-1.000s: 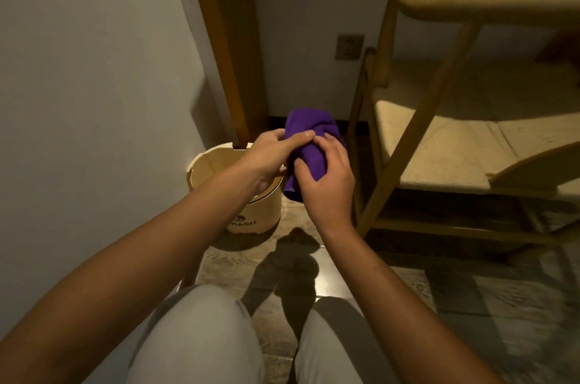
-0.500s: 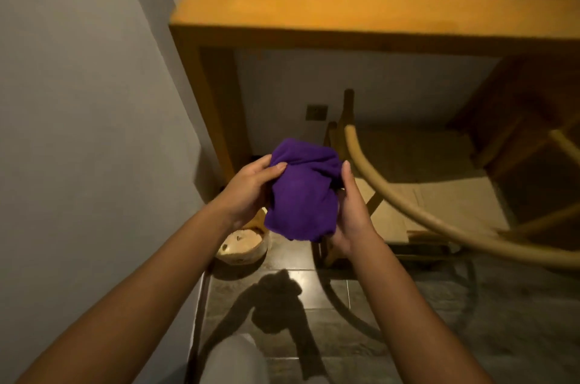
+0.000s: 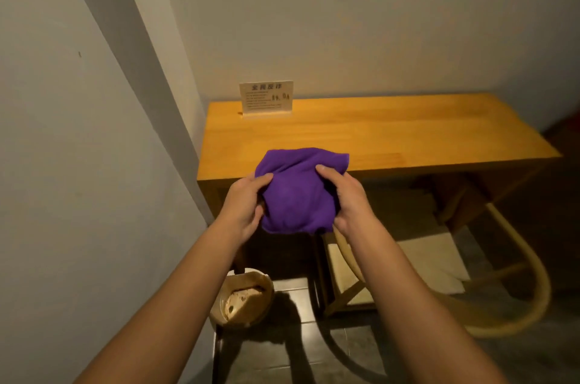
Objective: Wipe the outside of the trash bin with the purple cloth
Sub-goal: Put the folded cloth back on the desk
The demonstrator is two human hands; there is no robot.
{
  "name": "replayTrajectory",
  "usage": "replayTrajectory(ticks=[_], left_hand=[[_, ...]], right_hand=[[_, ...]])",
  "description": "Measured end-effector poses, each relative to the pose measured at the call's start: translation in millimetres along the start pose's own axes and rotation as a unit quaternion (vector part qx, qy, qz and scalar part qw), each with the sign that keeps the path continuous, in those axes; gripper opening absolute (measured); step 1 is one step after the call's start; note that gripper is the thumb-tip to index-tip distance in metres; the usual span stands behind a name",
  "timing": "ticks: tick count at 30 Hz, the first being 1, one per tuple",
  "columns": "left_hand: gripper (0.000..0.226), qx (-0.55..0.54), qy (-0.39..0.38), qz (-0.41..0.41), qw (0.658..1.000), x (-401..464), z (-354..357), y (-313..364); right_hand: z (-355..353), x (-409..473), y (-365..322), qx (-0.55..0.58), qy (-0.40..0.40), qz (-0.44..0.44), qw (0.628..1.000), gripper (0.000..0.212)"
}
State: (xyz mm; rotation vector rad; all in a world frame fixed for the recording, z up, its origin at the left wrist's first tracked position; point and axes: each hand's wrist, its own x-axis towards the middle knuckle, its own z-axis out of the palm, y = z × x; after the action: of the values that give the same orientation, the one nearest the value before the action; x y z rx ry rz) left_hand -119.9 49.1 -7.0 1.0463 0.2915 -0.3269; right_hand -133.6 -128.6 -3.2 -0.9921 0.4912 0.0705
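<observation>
The purple cloth [image 3: 298, 192] is bunched up in front of me, held at about the height of the desk's front edge. My left hand [image 3: 243, 206] grips its left side and my right hand [image 3: 348, 198] grips its right side. Far below, the beige round trash bin [image 3: 266, 295] stands on the floor by the left wall, partly hidden by my left forearm; some scraps lie inside it. Both hands are well above the bin and apart from it.
A wooden desk [image 3: 376, 132] stands against the back wall with a small sign card [image 3: 266, 98] on it. A wooden chair [image 3: 439, 274] with a pale woven seat sits under the desk's right part. The grey wall [image 3: 78, 164] runs close on the left. Dark floor tiles [image 3: 298, 352] lie below.
The view has risen from close to the floor to standing height. Both hands lifted the cloth up and away from the bin, which now lies far below.
</observation>
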Motion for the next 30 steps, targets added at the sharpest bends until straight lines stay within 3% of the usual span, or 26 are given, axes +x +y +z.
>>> replayTrajectory(ticks=[3,11,14,18,20,21,23,26,28,30], left_hand=[[0.026,-0.064,-0.012,-0.022,0.998,26,13,29],[0.016,0.026,0.1,-0.019,0.994,136,6,44],[0.015,0.061,0.146,-0.014,0.987,173,0,38],[0.019,0.18,0.192,0.004,0.965,209,-4,37],[0.021,0.339,0.244,0.052,0.907,217,-6,40],[0.018,0.412,0.272,0.083,0.866,217,-7,42],[0.035,0.524,0.288,0.18,0.781,210,-7,40],[0.056,0.665,0.188,0.288,0.663,196,-4,28],[0.062,0.739,0.106,0.252,0.616,190,-4,17],[0.063,0.761,0.078,0.207,0.61,186,-3,13]], right_hand=[[22,29,-20,-0.04,0.001,-0.017,0.999,0.043],[44,147,-29,-0.152,0.023,-0.031,0.988,0.03],[51,192,-22,-0.23,0.035,-0.064,0.971,0.024],[52,229,-20,-0.34,0.079,-0.12,0.929,0.032],[57,233,-21,-0.399,0.112,-0.162,0.895,0.034],[59,233,-20,-0.426,0.126,-0.178,0.878,0.037],[61,226,-19,-0.5,0.148,-0.224,0.823,0.049],[65,215,-13,-0.596,0.105,-0.32,0.729,0.056],[67,209,-4,-0.649,0.032,-0.333,0.683,0.052],[65,203,3,-0.688,-0.016,-0.3,0.661,0.049]])
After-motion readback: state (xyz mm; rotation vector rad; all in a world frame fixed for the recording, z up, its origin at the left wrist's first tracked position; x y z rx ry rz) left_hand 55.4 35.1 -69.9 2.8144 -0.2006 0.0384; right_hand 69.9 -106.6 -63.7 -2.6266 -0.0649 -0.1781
